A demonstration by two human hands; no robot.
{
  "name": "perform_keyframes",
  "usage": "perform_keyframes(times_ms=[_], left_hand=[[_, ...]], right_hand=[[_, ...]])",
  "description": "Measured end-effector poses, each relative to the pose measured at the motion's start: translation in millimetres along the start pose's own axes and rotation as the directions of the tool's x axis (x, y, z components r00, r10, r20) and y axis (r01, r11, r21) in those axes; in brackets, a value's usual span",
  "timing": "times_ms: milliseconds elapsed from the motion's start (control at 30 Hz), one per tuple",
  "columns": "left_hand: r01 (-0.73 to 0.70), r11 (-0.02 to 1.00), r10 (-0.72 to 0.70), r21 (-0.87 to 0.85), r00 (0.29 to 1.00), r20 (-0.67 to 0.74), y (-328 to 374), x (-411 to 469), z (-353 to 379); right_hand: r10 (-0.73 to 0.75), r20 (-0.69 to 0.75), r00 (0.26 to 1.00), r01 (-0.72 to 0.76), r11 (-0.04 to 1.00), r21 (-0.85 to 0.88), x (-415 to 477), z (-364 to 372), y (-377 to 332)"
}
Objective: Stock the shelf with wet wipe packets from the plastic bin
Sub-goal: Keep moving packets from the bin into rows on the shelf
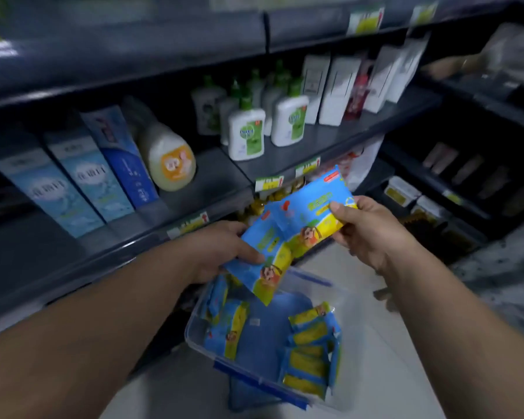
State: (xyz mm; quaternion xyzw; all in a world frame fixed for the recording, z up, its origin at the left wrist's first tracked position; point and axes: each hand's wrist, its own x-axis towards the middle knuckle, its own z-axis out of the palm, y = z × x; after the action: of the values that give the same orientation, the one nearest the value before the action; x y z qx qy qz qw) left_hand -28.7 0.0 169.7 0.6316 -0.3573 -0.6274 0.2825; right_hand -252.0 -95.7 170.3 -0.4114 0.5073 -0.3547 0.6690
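- Wet wipe packets (288, 237) are the matter here: in the head view a small bunch of blue-and-yellow ones is held in the air between the shelf (194, 189) and the plastic bin (200, 343), shared by both hands.
- Left hand (221, 249) is closed on the lower end of the bunch, thumb on top; right hand (369, 228) pinches the upper end, thumb on the face of the top packet.
- More packets (312, 352) lie in the bin on the floor, some along its left wall, some stacked at its right.
- Likely step: squaring the bunch before setting it down. Edges look fanned, so I would tap them level and keep both grips firm, since slick film can slide.
- An open stretch of shelf shows between the round yellow bottle (167, 158) and the white soap bottles (245, 131); it seems the natural slot, though that is a guess.
- Going in, keep clear of the soap bottles, which would tip easily.
- Motion blur hides the print on the packets.
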Motion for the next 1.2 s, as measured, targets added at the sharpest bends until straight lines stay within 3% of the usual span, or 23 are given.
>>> perform_keyframes(times_ms=[267,400,700,967,1200], left_hand=[[-0.178,0.959,0.226,0.221,0.950,-0.217,96.3,-81.0,-24.7],[-0.208,0.957,0.259,0.203,0.926,-0.274,130.2,-116.9,-33.0],[-0.260,0.914,0.369,0.311,0.850,-0.376,185.9,-186.1,-49.9],[-0.180,0.824,0.474,0.538,0.738,-0.480,216.3,-203.2,-93.1],[-0.090,0.793,0.520,0.603,0.616,-0.592,252.2,-188.6,-151.4]], right_hand=[[-0.137,0.117,0.984,0.128,0.989,0.078,-40.7,36.6,-101.8],[-0.203,0.180,0.963,0.188,0.978,0.093,-57.3,56.4,-135.6],[-0.399,0.252,0.882,0.438,0.890,-0.124,-74.6,81.9,-185.8],[-0.339,0.311,0.888,0.367,0.929,-0.035,-65.8,102.7,-208.5],[-0.311,0.337,0.889,0.339,0.940,-0.028,-43.0,146.6,-228.0]])
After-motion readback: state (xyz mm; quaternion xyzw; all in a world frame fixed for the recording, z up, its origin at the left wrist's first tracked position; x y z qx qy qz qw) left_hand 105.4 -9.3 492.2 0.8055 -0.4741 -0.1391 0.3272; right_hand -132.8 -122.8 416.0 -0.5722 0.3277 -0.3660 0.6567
